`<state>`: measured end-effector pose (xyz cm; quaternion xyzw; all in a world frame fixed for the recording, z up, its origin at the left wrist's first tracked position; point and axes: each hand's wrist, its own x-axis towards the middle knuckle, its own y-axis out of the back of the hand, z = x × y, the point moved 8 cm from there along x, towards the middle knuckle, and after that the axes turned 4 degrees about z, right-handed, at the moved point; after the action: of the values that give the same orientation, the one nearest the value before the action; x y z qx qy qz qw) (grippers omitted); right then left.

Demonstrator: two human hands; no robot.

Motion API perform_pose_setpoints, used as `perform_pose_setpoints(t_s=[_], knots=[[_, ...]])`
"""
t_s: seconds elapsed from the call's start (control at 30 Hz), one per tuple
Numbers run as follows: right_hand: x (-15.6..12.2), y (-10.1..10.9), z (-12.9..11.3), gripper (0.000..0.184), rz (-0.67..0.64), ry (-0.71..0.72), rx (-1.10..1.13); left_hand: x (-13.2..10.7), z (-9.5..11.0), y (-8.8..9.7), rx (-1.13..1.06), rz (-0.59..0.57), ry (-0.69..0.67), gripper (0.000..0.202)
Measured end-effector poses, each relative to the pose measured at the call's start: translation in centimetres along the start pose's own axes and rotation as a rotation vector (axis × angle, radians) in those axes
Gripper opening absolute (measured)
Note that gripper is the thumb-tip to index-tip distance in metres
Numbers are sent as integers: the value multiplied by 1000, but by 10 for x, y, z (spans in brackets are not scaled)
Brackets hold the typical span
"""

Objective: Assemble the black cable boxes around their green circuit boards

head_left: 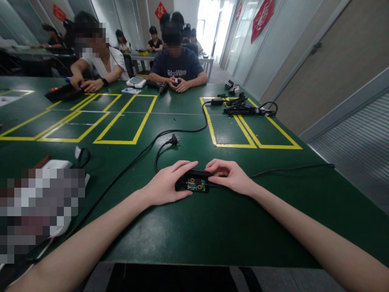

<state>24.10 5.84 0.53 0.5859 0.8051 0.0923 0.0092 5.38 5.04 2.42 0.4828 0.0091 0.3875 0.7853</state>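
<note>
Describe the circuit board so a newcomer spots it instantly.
Find the green table, then its near side, where the left hand and right hand face each other. Between them lies an open black casing. The circuit board sits inside it, set apart from the black cables nearby by its green surface and orange rings.

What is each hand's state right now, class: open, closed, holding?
Left hand: closed around the black case with the exposed circuit board.
Right hand: pinching the right end of the black cover.

Workshop, with yellow-taped worktable (pixel 258 219), power drill (pixel 163 87), seated co-workers (pixel 179 65).
</note>
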Motion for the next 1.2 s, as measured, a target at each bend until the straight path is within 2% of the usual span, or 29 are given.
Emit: perform_pose_setpoints(t_s=[0.23, 0.43, 0.63, 0.8, 0.93, 1.13, 1.2], knots=[[0, 2, 0, 32, 11, 22, -4, 0, -1, -1, -29, -7, 14, 87], [-1, 0, 0, 29, -37, 26, -25, 0, -1, -1, -38, -12, 22, 87], [-4, -6, -15, 26, -115, 146, -131, 0, -2, -2, -11, -18, 28, 84], [-5, -7, -22, 22, -130, 176, -209, 1, 0, -1, 17, -27, -1, 60], [-8, -12, -28, 14, -149, 255, -298, 3, 4, -1, 15, -33, -52, 39], [-15, -22, -31, 40, -196, 464, -553, 5, 5, 1, 50, -23, -52, 30], [-15, -25, -29, 43, -191, 496, -642, 6, 4, 1, 69, -26, -38, 30]])
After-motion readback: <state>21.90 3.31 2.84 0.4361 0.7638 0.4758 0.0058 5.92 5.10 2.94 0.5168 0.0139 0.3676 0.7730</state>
